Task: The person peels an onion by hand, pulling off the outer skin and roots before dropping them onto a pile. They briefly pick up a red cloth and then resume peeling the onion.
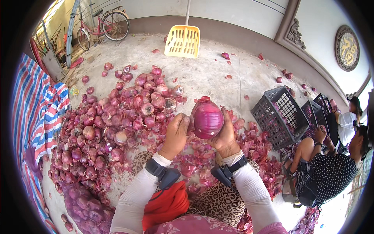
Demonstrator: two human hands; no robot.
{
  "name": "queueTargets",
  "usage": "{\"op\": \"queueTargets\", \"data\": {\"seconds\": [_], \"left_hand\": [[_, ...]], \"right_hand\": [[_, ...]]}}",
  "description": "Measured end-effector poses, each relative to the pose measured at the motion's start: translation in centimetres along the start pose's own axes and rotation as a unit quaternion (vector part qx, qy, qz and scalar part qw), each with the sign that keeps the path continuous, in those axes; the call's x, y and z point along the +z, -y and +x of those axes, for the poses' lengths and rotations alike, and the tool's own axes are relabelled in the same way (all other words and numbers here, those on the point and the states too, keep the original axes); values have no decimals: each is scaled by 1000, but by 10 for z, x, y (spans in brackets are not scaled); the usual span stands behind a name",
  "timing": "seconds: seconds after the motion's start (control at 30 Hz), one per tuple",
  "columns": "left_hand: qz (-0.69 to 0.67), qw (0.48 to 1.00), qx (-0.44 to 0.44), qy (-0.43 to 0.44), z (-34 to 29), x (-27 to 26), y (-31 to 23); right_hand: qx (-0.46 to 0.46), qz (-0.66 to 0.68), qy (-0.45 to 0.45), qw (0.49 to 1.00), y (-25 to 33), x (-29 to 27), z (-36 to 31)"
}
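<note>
Round dark plaque [346, 47] on right wall [319, 23]

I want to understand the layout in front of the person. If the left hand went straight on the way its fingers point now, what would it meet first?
The left hand points up and slightly right, beside the held red onion. Going on, it would probably meet the pile of red onions on the concrete floor, though depth is unclear.

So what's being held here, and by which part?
A red onion, gripped by its rounded sides: the right hand cups its right and underside, and the left hand has fingertips on its left side.
</note>
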State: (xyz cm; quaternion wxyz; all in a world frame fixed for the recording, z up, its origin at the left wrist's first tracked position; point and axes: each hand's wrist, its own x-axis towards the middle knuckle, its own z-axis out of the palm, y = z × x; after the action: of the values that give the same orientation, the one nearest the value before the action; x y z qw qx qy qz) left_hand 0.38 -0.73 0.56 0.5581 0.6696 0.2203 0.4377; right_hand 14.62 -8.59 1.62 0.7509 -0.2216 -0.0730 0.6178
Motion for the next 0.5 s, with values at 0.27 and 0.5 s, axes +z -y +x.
{"op": "queueTargets", "data": {"seconds": [0.27, 0.5], "left_hand": [[-39, 994, -95, 21, 1, -5, -9], [174, 982, 57, -32, -6, 7, -10]], "right_hand": [[-5, -33, 17, 999, 0, -5, 3], [-18, -62, -13, 998, -4, 0, 3]]}}
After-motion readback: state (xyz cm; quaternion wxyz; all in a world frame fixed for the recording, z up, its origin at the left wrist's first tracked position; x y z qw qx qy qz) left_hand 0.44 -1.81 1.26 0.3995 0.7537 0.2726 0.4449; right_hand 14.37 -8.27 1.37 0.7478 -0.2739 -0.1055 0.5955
